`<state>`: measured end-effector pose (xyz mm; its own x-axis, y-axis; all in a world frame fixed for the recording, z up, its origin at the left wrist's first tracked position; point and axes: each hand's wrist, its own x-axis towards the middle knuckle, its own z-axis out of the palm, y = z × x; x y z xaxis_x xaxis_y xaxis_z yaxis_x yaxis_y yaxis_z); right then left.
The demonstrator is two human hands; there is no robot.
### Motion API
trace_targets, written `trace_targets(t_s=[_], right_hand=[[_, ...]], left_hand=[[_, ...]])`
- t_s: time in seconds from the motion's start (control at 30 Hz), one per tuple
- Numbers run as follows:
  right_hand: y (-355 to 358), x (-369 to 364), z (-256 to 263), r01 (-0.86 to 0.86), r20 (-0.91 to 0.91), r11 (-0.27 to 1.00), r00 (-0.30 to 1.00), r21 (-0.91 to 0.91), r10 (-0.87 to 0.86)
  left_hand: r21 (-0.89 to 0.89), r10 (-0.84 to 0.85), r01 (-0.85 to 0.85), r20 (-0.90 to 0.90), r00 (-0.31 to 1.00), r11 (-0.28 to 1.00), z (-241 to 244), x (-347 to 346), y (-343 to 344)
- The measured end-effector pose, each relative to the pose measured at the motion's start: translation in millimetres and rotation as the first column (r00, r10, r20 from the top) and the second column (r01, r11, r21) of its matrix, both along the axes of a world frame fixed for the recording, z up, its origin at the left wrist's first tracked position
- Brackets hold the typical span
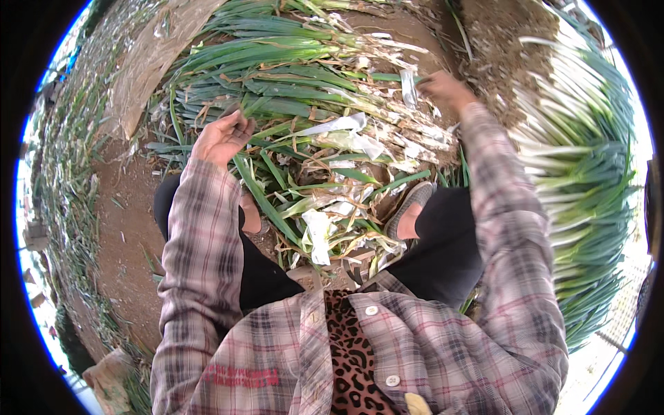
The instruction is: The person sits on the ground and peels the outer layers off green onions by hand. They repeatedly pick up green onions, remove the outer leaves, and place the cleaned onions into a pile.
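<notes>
My left hand (222, 139) is raised over the leafy ends of a pile of green onions (259, 80). Its fingers are curled, and green leaves show right by the fingertips; whether they pinch one cannot be made out. Blurred by motion, my right hand (448, 92) hangs at the root side of the pile. A white strip of peeled skin (409, 89) is close to its fingertips, and contact is unclear. Onions in the pile lie with leaves to the left and dry, papery root ends to the right. Loose white peel (317, 236) and torn leaves lie between my feet.
Cleaned green onions with white stalks (550, 104) form a long row on the right. Brown plastic sheeting (150, 67) lies at upper left. Leaf scraps (67, 171) cover ground farther left. My shoe (412, 207) borders the peelings, and a sack (110, 376) sits at lower left.
</notes>
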<state>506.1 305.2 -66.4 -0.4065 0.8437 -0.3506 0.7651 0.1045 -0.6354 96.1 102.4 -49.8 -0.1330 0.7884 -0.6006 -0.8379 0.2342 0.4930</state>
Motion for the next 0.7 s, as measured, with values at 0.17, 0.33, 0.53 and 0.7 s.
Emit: trace_targets(t_s=[0.17,0.33,0.53,0.7], right_hand=[[2.3,-84.0,-180.5,-0.286,0.316,0.946,0.921,0.155,0.227],[-34.6,-98.9,-209.4,-0.006,0.406,0.944,0.904,0.329,-0.136],[-33.8,-91.9,-202.6,0.03,0.536,0.961,0.825,0.273,-0.178],[-34.6,-88.6,-187.0,-0.012,0.422,0.946,0.897,0.323,-0.133]], left_hand=[[0.108,0.06,-0.054,-0.05,0.997,0.993,43.2,6.9,-26.3],[0.102,0.093,-0.084,-0.085,0.992,0.991,52.2,-0.3,-43.8],[0.075,0.138,-0.13,-0.108,0.984,0.989,55.3,-0.2,-43.6],[0.077,0.138,-0.131,-0.09,0.986,0.988,46.8,-3.7,-44.0]])
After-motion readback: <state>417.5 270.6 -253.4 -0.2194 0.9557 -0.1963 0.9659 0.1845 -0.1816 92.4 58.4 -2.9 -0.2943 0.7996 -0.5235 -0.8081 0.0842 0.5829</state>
